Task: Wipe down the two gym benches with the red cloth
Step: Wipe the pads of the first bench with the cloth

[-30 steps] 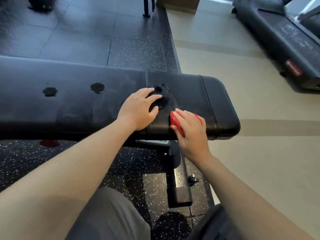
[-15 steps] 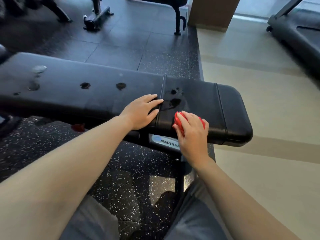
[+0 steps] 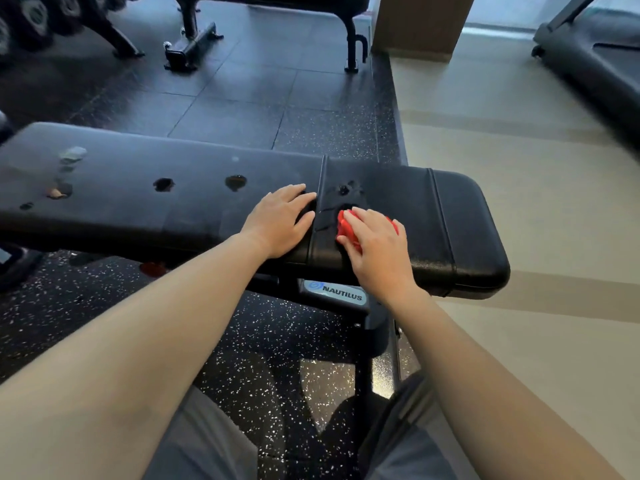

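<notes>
Black bench (image 3: pixel 138 213) spans the view, wet spots (image 3: pixel 236 182) along its top. The left hand (image 3: pixel 277 223) lies flat on it by the seam (image 3: pixel 322 181), fingers straight. Just right, the right hand (image 3: pixel 379 247) grips the bunched red cloth (image 3: pixel 345 227), pressing it on the pad.

One near bench (image 3: pixel 207 206), one far bench (image 3: pixel 350 36), one red cloth (image 3: pixel 344 227), one left hand (image 3: pixel 277 225), one right hand (image 3: pixel 379 252)
</notes>
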